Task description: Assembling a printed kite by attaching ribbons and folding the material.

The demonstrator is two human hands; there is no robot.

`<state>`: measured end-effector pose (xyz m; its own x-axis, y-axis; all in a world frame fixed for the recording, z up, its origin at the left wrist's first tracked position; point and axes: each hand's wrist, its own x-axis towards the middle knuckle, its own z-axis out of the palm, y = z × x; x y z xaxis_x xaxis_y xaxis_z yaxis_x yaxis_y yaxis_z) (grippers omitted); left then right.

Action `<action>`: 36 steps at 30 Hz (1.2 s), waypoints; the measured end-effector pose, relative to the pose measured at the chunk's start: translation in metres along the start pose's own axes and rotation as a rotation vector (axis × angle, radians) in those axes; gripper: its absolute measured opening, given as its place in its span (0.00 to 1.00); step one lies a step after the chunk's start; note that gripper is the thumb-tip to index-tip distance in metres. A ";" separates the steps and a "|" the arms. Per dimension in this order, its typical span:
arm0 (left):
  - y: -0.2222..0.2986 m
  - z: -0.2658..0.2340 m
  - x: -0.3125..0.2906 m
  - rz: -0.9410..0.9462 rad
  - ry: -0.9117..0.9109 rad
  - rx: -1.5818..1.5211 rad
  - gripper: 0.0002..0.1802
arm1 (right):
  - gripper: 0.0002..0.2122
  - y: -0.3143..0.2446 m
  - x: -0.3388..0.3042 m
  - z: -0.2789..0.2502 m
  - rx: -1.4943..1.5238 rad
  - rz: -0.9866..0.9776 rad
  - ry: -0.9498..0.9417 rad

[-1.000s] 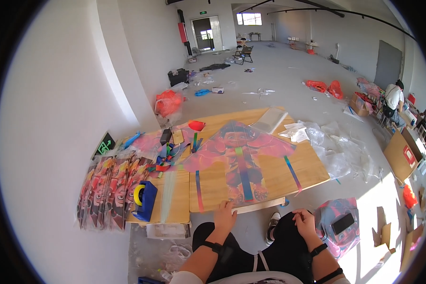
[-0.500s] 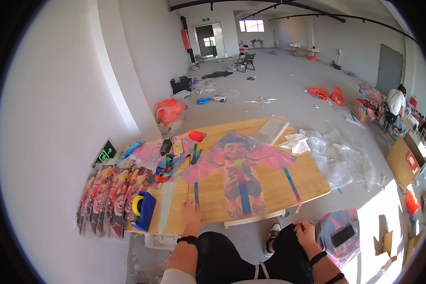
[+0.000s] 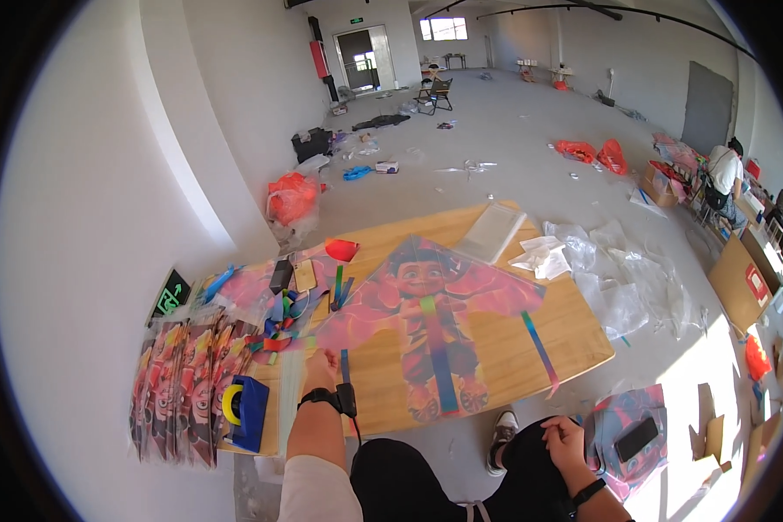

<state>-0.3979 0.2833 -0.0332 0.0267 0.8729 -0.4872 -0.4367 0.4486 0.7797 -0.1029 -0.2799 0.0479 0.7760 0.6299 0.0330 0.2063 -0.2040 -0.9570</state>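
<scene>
A printed kite (image 3: pixel 426 291) with a cartoon figure lies spread on the wooden table (image 3: pixel 531 348), its tails of blue-green ribbon hanging down. My left hand (image 3: pixel 322 367) is at the lower edge of the kite's left wing, beside a dark blue ribbon (image 3: pixel 345 365). Its fingers are bent together; what they pinch, if anything, is too small to make out. Over my right knee rests my right hand (image 3: pixel 565 442), fingers loosely curled and nothing in them. A multicoloured ribbon (image 3: pixel 539 352) hangs from the right wing.
A blue tape dispenser (image 3: pixel 250 416) with yellow tape stands at the near left, by several bagged kites (image 3: pixel 178 391). Coloured ribbon pieces (image 3: pixel 283 317), a phone (image 3: pixel 304 275) and a clear plastic case (image 3: pixel 493 233) lie on the table. Plastic bags (image 3: pixel 613 304) cover floor on the right.
My left hand has moved left and farther up, from the left ribbon to beside the wing's edge. My right hand stays on the knee. The view has shifted slightly.
</scene>
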 end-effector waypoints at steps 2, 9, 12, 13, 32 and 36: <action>-0.004 0.006 0.009 -0.017 0.043 -0.008 0.05 | 0.08 -0.002 0.003 0.001 -0.012 0.004 0.003; 0.006 0.005 0.041 0.255 0.180 0.278 0.05 | 0.08 -0.008 0.008 0.011 -0.007 0.014 -0.030; 0.008 0.024 0.035 0.737 0.219 0.838 0.14 | 0.08 -0.009 0.004 0.006 -0.070 0.024 -0.023; 0.012 0.033 0.023 1.028 0.087 1.162 0.20 | 0.09 -0.008 0.003 0.003 -0.098 0.032 -0.010; 0.013 0.076 0.014 0.950 0.033 1.796 0.30 | 0.11 -0.022 0.004 0.002 -0.139 0.082 -0.022; 0.025 0.076 0.026 0.927 0.082 1.696 0.29 | 0.11 -0.022 0.004 0.004 -0.157 0.079 -0.032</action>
<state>-0.3398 0.3322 0.0039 0.2776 0.9241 0.2627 0.9051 -0.3432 0.2509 -0.1071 -0.2702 0.0683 0.7745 0.6304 -0.0523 0.2377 -0.3667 -0.8995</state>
